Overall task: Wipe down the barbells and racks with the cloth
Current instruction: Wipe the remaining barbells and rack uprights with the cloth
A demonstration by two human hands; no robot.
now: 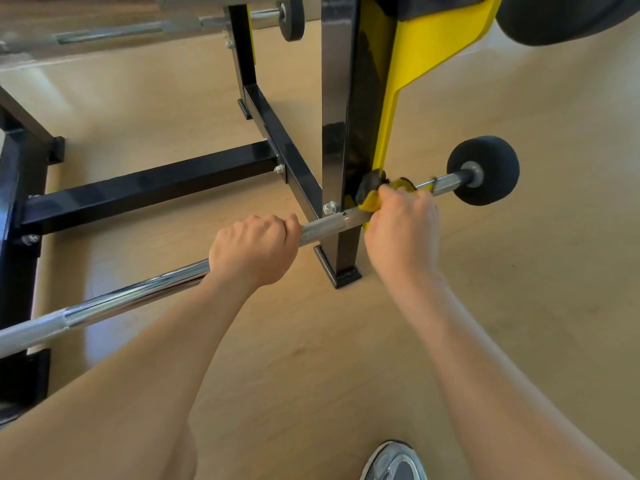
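We look steeply down from a single wide-angle camera at head level, over our own bare forearms. Our left hand point(254, 251) and right hand point(403, 226) sit close at mid-frame on the chrome steel barbell point(131, 292). The black square-tube rack point(145, 188) fills the upper left, pale wooden floor point(311, 358) spreads below, and a grey shoe point(394, 462) touches the bottom edge.

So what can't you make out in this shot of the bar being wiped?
Head view only.
Cloth: mostly covered by the right hand gripping it, so its full shape is hidden.
Near barbell: its left end is cut off by the frame edge.
Far barbell: blurred, near the top edge.
Shoe: cut off by the bottom edge.
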